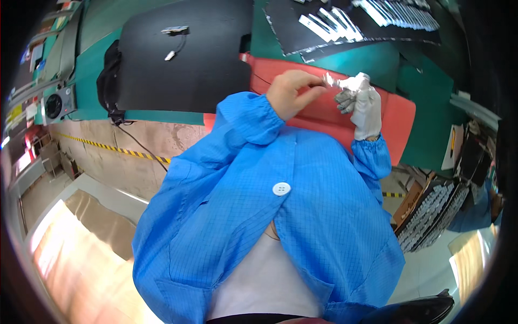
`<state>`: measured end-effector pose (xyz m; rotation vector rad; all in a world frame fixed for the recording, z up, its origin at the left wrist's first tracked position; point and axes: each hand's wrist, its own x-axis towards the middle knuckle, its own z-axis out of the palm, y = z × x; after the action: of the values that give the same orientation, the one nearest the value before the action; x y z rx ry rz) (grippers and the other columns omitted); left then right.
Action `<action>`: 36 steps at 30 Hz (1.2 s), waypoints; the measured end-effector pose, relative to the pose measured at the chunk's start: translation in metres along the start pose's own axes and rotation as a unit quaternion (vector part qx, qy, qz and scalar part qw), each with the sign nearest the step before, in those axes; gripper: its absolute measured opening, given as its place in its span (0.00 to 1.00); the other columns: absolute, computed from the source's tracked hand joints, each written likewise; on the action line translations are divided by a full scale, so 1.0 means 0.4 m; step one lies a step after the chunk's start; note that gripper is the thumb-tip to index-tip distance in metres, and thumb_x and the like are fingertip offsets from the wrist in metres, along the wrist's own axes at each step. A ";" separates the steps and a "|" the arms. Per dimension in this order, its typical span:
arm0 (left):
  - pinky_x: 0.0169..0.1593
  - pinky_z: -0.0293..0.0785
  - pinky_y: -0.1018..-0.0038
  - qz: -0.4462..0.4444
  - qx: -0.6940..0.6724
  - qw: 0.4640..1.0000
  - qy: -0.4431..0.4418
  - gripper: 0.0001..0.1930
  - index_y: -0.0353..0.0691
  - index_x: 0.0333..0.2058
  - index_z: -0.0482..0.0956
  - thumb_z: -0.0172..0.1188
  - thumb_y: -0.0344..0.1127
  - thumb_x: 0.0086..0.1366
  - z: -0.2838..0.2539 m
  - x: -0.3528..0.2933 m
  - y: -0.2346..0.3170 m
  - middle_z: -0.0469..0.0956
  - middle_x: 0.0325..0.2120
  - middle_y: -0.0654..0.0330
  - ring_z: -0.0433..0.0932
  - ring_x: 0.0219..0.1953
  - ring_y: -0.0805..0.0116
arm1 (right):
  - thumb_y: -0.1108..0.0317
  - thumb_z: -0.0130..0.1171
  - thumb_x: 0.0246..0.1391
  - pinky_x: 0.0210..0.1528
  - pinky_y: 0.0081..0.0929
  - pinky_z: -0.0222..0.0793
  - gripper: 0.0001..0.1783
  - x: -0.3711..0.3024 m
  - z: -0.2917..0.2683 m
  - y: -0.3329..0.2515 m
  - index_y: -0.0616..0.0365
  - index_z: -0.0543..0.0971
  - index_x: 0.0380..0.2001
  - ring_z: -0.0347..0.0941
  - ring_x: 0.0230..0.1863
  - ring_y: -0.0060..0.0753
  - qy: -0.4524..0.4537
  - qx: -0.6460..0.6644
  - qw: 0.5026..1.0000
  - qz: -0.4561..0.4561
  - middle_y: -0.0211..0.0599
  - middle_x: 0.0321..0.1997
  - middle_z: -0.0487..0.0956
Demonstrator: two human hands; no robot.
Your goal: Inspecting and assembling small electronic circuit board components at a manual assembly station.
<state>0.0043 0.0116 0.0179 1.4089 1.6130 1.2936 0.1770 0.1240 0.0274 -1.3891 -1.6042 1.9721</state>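
My bare left hand (pixel 293 93) reaches over a red mat (pixel 394 119), thumb and fingers closed in a pinch at one end of a small shiny silvery piece (pixel 331 81). Glare hides what kind of thing it is. At the piece's other end is my right hand (pixel 362 105), in a white glove with greyed fingertips, its fingers curled round it. A thin dark wire (pixel 261 79) runs over the mat toward my left hand; whether it joins the shiny piece I cannot tell.
A black board (pixel 216 65) lies left, bearing a small metal part (pixel 175 30) with a cable and white connector (pixel 170 55). Several pale strips (pixel 329 24) rest on a dark mat at the far right. Stacked parts (pixel 431 216) stand below right, beside the green table (pixel 426 137).
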 end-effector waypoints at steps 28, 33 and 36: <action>0.36 0.74 0.70 0.094 0.195 0.959 0.181 0.14 0.43 0.41 0.79 0.58 0.23 0.55 -0.160 0.058 -0.071 0.75 0.34 0.56 0.75 0.36 0.59 | 0.68 0.69 0.37 0.48 0.30 0.68 0.11 0.163 0.100 -0.086 0.50 0.79 0.28 0.72 0.43 0.36 0.275 -0.423 0.682 -0.529 0.29 0.35 0.79; 0.37 0.74 0.73 0.074 0.141 0.979 0.126 0.18 0.46 0.45 0.78 0.57 0.22 0.56 -0.121 0.108 -0.042 0.75 0.33 0.58 0.76 0.33 0.63 | 0.78 0.65 0.42 0.37 0.24 0.72 0.10 0.104 0.095 -0.066 0.56 0.77 0.30 0.76 0.34 0.31 0.157 -0.231 0.822 -0.497 0.33 0.33 0.80; 0.37 0.74 0.73 0.072 0.121 0.987 0.076 0.20 0.49 0.47 0.77 0.57 0.21 0.56 -0.101 0.137 -0.067 0.73 0.32 0.58 0.75 0.33 0.62 | 0.78 0.63 0.45 0.33 0.18 0.72 0.08 0.109 0.092 -0.048 0.59 0.77 0.31 0.77 0.30 0.25 0.121 -0.147 0.897 -0.398 0.35 0.33 0.79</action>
<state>-0.0546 0.0550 0.0133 1.6327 1.8495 1.3501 0.1187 0.1379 0.0194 -0.7879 -1.9640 1.0724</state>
